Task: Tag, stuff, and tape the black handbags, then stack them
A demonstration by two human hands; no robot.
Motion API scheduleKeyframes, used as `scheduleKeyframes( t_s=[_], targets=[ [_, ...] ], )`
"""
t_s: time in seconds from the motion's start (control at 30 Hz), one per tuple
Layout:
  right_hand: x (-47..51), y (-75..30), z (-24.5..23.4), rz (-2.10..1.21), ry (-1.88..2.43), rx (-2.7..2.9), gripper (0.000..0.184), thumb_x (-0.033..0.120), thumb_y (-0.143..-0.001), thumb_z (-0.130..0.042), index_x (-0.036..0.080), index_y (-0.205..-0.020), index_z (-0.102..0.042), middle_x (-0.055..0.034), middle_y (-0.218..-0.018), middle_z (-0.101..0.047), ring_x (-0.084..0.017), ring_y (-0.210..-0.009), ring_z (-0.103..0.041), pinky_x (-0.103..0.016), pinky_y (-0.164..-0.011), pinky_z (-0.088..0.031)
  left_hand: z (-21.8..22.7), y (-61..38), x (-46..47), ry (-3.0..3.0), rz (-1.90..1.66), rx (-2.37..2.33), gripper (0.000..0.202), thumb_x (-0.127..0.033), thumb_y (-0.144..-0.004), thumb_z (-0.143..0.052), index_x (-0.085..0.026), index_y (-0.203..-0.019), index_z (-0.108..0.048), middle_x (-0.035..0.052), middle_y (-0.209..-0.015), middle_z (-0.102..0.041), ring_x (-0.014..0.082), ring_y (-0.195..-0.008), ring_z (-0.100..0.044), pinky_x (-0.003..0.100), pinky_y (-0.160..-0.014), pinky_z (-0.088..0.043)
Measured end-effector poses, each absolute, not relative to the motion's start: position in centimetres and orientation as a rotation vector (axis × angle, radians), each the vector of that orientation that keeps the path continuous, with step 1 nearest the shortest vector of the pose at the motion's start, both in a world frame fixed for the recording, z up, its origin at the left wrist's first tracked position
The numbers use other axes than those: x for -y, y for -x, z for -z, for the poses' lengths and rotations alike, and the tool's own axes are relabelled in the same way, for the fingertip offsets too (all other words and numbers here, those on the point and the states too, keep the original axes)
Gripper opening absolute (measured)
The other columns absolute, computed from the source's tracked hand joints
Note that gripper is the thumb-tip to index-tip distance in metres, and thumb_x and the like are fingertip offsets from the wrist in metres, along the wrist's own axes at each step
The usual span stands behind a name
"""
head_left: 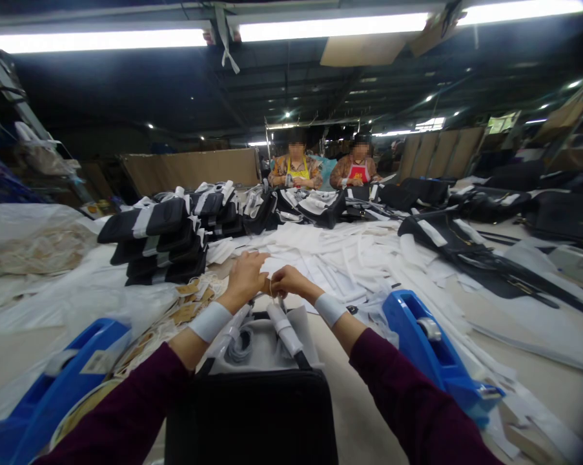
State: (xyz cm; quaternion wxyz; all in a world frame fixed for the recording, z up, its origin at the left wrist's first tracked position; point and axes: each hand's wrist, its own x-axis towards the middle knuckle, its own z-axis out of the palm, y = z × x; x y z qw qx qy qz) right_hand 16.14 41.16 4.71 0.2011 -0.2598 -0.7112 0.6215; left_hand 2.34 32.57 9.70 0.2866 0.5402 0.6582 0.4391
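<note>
Tube lights [333, 28], dark ceiling [175, 87]

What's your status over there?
Right hand pinching a thin cord, left hand close beside. Black bag in front, handle wrapped white. Blue tape dispensers on both sides, clear of the hands.

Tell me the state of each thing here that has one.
Right hand: pinching thin cord
Left hand: half-curled, beside the cord
Black bag: can't tell if shut
Bag handle: wrapped in white
Right blue dispenser: roll fitted
Left black pile: stacked, white-banded
Ceiling lights: lit
</note>
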Motion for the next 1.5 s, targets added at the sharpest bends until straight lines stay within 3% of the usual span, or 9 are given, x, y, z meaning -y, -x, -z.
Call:
scheduleKeyframes(
  t_s=[0.1,0.23,0.33,0.47,0.63,0.83,1.03,1.27,1.5],
  targets=[
    [-40.7,-17.4,-4.3,-1.784,0.702,1.900,0.007,0.013,-0.060,-0.069,0.013,-0.064,-0.064,-0.0007,-0.058,-0.066,-0.013,-0.054,-0.061,-0.025,-0.056,-0.051,-10.0,-1.9,-33.2,-1.846,-0.953,-1.894,0.018,-0.006,-0.055,-0.063,-0.017,-0.068,-0.061,-0.0011,-0.065,-0.057,0.0187,-0.074,-0.053,0.028,-0.069,-0.040],
    [-40.2,-19.6,-3.8,-1.718,0.670,1.797,0.035,0.012,-0.047,-0.078,0.016,-0.081,-0.070,0.0019,-0.072,-0.068,-0.013,-0.063,-0.059,-0.025,-0.061,-0.047,-9.6,-2.9,-33.9,-1.998,-0.862,-1.765,0.012,-0.008,-0.059,-0.061,-0.016,-0.054,-0.053,-0.0036,-0.056,-0.049,0.0139,-0.063,-0.045,0.026,-0.064,-0.035],
    [-39.7,-20.4,-3.3,-1.630,0.695,1.689,0.021,0.025,-0.054,-0.078,0.015,-0.071,-0.071,0.0028,-0.064,-0.064,-0.012,-0.064,-0.054,-0.025,-0.063,-0.041,-8.8,-4.3,-34.8,-2.021,-0.894,-1.654,0.003,-0.013,-0.066,-0.059,-0.016,-0.067,-0.060,-0.0022,-0.065,-0.056,0.0137,-0.068,-0.050,0.025,-0.066,-0.038],
    [-39.0,-20.7,-2.6,-1.534,0.772,1.509,0.024,0.037,-0.060,-0.073,0.013,-0.063,-0.070,0.0004,-0.055,-0.061,-0.013,-0.060,-0.052,-0.026,-0.060,-0.037,-6.8,-4.6,-35.6,-1.938,-0.862,-1.534,0.030,-0.009,-0.070,-0.049,-0.012,-0.096,-0.065,0.0055,-0.087,-0.069,0.0155,-0.078,-0.062,0.026,-0.070,-0.048],
    [-39.4,-21.4,-2.4,-1.454,0.840,1.282,0.034,0.045,-0.058,-0.073,0.012,-0.069,-0.070,-0.0034,-0.061,-0.064,-0.014,-0.060,-0.052,-0.026,-0.057,-0.036,-4.1,-3.7,-35.2,-1.916,-0.647,-1.456,0.024,-0.018,-0.076,-0.054,-0.011,-0.088,-0.073,0.0078,-0.090,-0.075,0.0195,-0.087,-0.067,0.029,-0.082,-0.050],
    [-40.2,-21.5,-1.4,-1.427,0.968,1.101,0.030,0.045,-0.063,-0.068,0.017,-0.064,-0.058,-0.0042,-0.069,-0.063,-0.015,-0.065,-0.056,-0.028,-0.061,-0.046,-3.6,-3.5,-35.6,-1.899,-0.547,-1.640,0.016,-0.019,-0.067,-0.063,-0.013,-0.076,-0.075,0.0083,-0.083,-0.076,0.0239,-0.085,-0.067,0.030,-0.083,-0.049],
    [-38.3,-23.7,0.4,-1.545,1.162,1.169,0.023,0.028,-0.059,-0.074,0.018,-0.074,-0.060,-0.0049,-0.072,-0.063,-0.020,-0.072,-0.062,-0.034,-0.066,-0.051,-7.5,3.1,-30.4,-1.833,-0.796,-1.837,0.042,-0.034,-0.077,-0.057,-0.013,-0.112,-0.067,0.0145,-0.124,-0.065,0.0273,-0.113,-0.059,0.036,-0.099,-0.042],
    [-32.4,-27.1,1.4,-1.646,1.025,1.577,0.055,0.033,-0.063,-0.071,0.018,-0.115,-0.060,-0.0071,-0.096,-0.065,-0.022,-0.085,-0.063,-0.037,-0.074,-0.052,-4.0,8.8,-18.4,-1.390,-0.886,-1.766,0.046,-0.036,-0.068,-0.066,-0.016,-0.110,-0.066,0.0094,-0.101,-0.069,0.0249,-0.091,-0.064,0.034,-0.080,-0.051],
    [-32.1,-23.7,0.9,-1.278,1.022,1.812,0.045,0.026,-0.066,-0.067,0.022,-0.110,-0.062,-0.0019,-0.089,-0.065,-0.020,-0.080,-0.059,-0.032,-0.072,-0.049,-0.5,6.2,-20.1,-1.231,-1.137,-1.706,0.056,-0.036,-0.064,-0.065,-0.015,-0.115,-0.056,-0.0005,-0.084,-0.054,0.0131,-0.062,-0.053,0.027,-0.060,-0.045]
  ],
)
